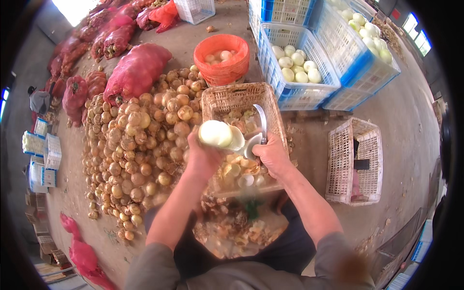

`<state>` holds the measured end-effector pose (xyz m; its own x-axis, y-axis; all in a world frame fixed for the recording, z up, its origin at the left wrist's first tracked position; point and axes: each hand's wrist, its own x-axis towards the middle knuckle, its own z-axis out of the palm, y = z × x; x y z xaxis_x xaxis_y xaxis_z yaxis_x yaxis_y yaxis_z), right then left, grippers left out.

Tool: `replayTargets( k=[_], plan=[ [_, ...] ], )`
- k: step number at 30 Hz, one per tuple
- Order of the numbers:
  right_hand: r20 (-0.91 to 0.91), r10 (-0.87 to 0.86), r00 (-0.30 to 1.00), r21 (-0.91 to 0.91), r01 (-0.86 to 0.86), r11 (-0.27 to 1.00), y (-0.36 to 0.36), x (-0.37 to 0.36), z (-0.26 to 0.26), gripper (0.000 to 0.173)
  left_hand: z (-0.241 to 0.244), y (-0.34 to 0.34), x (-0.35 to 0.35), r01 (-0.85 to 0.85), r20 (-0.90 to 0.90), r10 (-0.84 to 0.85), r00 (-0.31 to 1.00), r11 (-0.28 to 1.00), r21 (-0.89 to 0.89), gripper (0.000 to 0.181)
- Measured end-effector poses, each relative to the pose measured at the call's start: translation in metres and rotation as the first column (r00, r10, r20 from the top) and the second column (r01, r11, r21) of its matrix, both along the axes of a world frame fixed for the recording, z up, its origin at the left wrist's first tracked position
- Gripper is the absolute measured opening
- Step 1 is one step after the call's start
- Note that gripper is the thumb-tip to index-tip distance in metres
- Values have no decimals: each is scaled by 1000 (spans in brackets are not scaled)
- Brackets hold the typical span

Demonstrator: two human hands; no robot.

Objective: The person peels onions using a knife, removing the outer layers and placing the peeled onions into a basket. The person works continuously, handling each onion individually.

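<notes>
My left hand [204, 154] holds a pale, mostly peeled onion [215, 133], from which a layer of skin [237, 139] hangs on the right side. In my right hand [272, 152] is a knife with a curved blade [261, 116], its tip pointing up; the thumb presses a piece of peel [251, 146] beside the blade. Both hands are over a dirty plastic crate [237, 88] with onion skins [241, 168] inside. To the left lies a large heap of unpeeled onions [134, 156].
Behind the crate stands a red-lined bucket [222, 72] with peeled onions. White and blue crates [308, 92] of peeled onions are stacked at the upper right. An upright white crate [373, 163] stands right; a full red mesh sack [139, 69] rests behind the heap.
</notes>
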<state>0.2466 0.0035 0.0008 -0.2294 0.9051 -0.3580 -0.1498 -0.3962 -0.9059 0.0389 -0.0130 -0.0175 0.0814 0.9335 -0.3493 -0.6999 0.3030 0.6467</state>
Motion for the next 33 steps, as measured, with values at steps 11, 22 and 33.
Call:
replayTargets(
  k=[11,22,33],
  plan=[
    [-13,157,988,36,-156,987,1,10,16,50,-15,8,-17,50,-102,-44,994,997,57,66],
    [100,190,977,-23,-189,982,-4,7,11,20,-10,-1,-5,142,-339,-179,924,981,-132,65],
    [11,-28,1000,-91,29,995,-9,4,11,11,-15,1,-6,91,-544,-128,829,991,-95,59]
  ],
)
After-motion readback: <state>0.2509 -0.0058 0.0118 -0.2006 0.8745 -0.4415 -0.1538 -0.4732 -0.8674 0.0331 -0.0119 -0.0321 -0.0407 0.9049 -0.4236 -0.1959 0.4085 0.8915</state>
